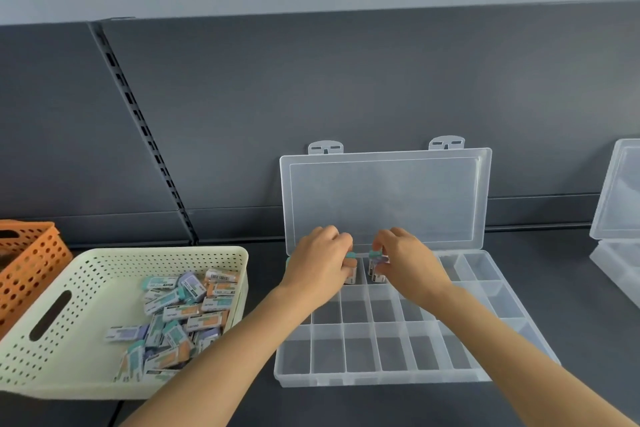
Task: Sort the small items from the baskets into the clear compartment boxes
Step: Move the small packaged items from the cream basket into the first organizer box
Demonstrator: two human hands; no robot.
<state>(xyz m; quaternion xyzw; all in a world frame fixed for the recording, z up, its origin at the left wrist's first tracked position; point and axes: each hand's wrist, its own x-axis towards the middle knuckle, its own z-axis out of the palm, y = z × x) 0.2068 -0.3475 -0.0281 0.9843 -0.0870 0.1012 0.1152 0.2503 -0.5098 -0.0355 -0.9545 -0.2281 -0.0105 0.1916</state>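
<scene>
A dark grey table [346, 406] is seen, backed by a grey slotted panel [242, 114]. At its middle a clear compartment box [381, 380] is laid open, its lid [384, 198] stood up against the panel. To the left, a cream perforated basket [69, 288] is set just beside the box, and a heap of small wrapped packets [180, 315] is piled in its right half. A second clear box [620, 191] is cut off at the right edge, and an orange basket [31, 263] at the far left edge. Over the far row of compartments, the left hand [318, 263] is curled round an orange-and-white packet [351, 276], while a teal-topped packet [375, 265] is pinched by the right hand [408, 260] just beside it. Both packets are held upright at far-row compartments, left of the box's middle.
</scene>
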